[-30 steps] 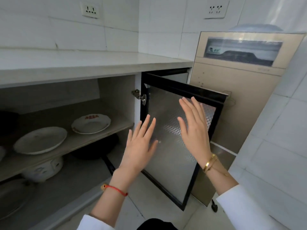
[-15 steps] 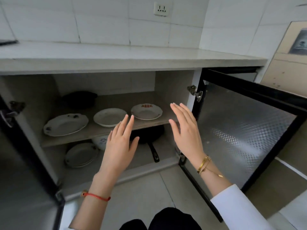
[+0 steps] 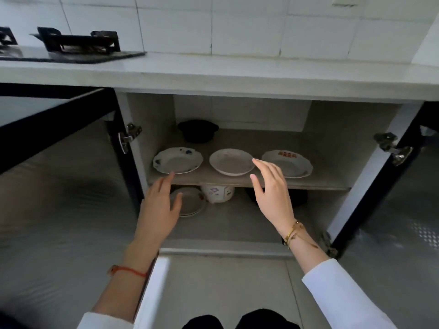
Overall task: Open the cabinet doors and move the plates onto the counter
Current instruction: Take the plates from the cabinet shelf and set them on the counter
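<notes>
Moved: both hands now nearer the shelf. Three plates: left plate (image 3: 177,160), middle plate (image 3: 231,161), right plate (image 3: 287,163). Your left hand (image 3: 159,205) and right hand (image 3: 273,195): spread, empty. Grip rims, lift level to counter (image 3: 237,72).

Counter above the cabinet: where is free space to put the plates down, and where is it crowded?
The counter is bare from the stove's right edge to the right wall. Its left end is taken by the stove. On the upper shelf, three plates fill the front; free patches lie behind them, right of the black pot.
</notes>
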Demonstrator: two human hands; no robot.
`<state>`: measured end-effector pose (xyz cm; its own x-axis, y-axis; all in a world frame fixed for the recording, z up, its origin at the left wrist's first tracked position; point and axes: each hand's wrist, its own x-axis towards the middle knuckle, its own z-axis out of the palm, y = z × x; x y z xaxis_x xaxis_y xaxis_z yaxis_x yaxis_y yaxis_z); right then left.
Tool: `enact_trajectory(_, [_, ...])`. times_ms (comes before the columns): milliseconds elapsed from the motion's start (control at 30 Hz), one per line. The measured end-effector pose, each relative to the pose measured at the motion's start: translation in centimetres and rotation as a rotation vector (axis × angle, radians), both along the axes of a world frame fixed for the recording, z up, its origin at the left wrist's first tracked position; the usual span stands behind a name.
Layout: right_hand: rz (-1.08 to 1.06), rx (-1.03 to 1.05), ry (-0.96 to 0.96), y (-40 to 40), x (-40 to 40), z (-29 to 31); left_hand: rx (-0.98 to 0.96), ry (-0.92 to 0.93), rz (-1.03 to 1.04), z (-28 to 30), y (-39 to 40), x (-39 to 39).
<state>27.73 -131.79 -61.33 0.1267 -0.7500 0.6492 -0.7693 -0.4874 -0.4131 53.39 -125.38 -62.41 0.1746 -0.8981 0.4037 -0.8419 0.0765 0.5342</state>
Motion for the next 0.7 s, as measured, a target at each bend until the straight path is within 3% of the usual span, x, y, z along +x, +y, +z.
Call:
enact_trajectory(467, [0.114, 0.129, -0.011, -8.3, 7.9, -2.0, 0.024, 0.056, 0.099, -2.3, -6.5, 4.2])
enact_trajectory(700, [0.178, 0.3, -0.108, -13.2, 11.9, -4.0, 0.056, 0.242, 0.165, -4.5, -11.9, 5.9])
